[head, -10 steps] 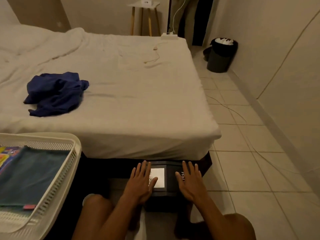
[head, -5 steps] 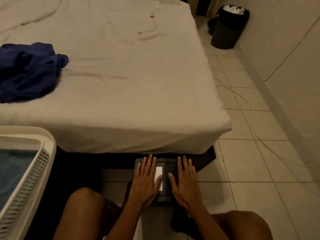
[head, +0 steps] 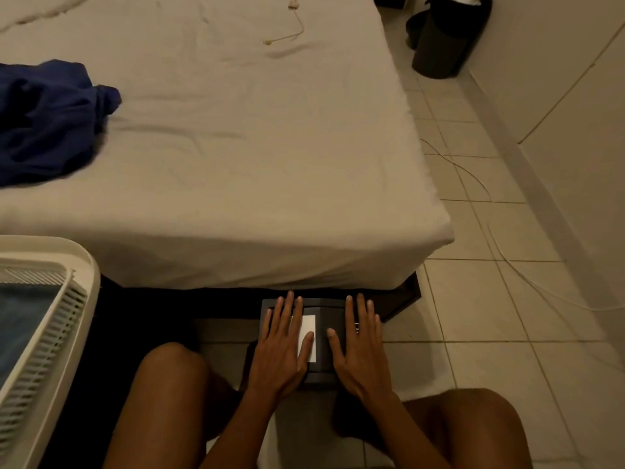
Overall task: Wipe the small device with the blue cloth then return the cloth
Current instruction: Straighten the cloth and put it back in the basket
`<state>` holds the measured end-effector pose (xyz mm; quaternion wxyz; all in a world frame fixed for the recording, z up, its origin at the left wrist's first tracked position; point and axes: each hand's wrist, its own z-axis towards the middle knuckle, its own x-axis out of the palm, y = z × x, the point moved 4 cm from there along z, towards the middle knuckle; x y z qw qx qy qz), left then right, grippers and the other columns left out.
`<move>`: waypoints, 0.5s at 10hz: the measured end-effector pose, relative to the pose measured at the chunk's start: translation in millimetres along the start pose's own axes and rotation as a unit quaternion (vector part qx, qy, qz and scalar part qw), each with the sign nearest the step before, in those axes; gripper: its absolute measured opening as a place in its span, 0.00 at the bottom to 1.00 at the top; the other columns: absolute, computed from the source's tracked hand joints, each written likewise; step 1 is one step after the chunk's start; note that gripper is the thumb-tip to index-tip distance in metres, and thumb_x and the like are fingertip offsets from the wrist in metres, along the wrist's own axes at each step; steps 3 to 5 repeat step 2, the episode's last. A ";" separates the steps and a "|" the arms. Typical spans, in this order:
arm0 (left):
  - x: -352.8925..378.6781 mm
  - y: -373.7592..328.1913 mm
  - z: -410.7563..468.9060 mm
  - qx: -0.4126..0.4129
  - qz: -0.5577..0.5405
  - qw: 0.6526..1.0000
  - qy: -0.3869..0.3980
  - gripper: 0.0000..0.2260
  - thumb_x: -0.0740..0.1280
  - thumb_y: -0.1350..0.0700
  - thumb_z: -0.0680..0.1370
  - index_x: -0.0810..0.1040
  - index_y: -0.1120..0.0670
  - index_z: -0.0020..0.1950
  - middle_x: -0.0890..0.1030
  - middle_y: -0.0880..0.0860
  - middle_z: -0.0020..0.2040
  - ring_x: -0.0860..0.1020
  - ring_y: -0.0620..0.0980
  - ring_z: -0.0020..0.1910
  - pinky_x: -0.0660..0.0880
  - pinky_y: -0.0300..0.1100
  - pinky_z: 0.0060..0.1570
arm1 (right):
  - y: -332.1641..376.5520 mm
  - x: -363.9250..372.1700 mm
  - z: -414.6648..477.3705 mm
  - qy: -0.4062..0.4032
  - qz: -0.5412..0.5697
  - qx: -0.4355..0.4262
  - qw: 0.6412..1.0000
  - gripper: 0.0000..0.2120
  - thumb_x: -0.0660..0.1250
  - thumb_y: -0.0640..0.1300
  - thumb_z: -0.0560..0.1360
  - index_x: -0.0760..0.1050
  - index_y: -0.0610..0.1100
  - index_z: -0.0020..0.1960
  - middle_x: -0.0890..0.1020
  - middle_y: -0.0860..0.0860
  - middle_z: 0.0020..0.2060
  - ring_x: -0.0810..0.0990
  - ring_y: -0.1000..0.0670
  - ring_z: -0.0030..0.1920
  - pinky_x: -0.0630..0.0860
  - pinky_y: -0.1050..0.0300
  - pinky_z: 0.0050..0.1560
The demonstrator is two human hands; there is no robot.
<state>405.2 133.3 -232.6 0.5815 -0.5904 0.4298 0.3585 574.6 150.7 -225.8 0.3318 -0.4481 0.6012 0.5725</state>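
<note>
Both hands lie flat with fingers spread on a small dark device (head: pixel 321 336) on the floor at the foot of the bed (head: pixel 236 147). The left hand (head: pixel 282 346) covers the device's left part, its thumb over a white label (head: pixel 308 336); the right hand (head: pixel 360 343) covers the right part. Neither grips anything. A blue cloth (head: pixel 20 319) lies in the white basket (head: pixel 50 333) at nine o'clock. A dark blue garment (head: pixel 47 120) sits on the bed at ten o'clock.

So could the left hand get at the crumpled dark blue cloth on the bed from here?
Probably yes: the left hand lies flat on the dark device, holding nothing, and only bare bedsheet separates it from the cloth.
</note>
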 end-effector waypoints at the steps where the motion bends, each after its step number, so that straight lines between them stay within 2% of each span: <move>1: 1.1 0.2 -0.2 0.006 -0.008 1.000 -0.012 0.30 0.41 0.39 0.83 0.47 0.53 0.81 0.47 0.52 0.82 0.42 0.48 0.81 0.44 0.48 0.78 | -0.9 0.2 -1.5 0.006 0.006 0.000 1.000 0.39 0.34 0.71 0.76 0.37 0.51 0.81 0.36 0.52 0.80 0.30 0.53 0.78 0.31 0.55 0.76; 2: 0.5 -0.4 -0.4 0.010 -0.026 0.999 -0.024 0.30 0.43 0.40 0.83 0.47 0.53 0.81 0.47 0.52 0.82 0.43 0.48 0.81 0.44 0.48 0.78 | 0.4 -3.3 -0.4 0.016 0.018 0.005 1.000 0.40 0.31 0.72 0.74 0.35 0.53 0.80 0.33 0.53 0.79 0.27 0.54 0.77 0.35 0.49 0.79; 5: 0.5 -0.4 -0.4 0.010 -0.026 0.999 -0.024 0.30 0.43 0.40 0.83 0.47 0.53 0.81 0.47 0.52 0.82 0.43 0.48 0.81 0.44 0.48 0.78 | 0.4 -3.3 -0.4 0.016 0.018 0.005 1.000 0.40 0.31 0.72 0.74 0.35 0.53 0.80 0.33 0.53 0.79 0.27 0.54 0.77 0.35 0.49 0.79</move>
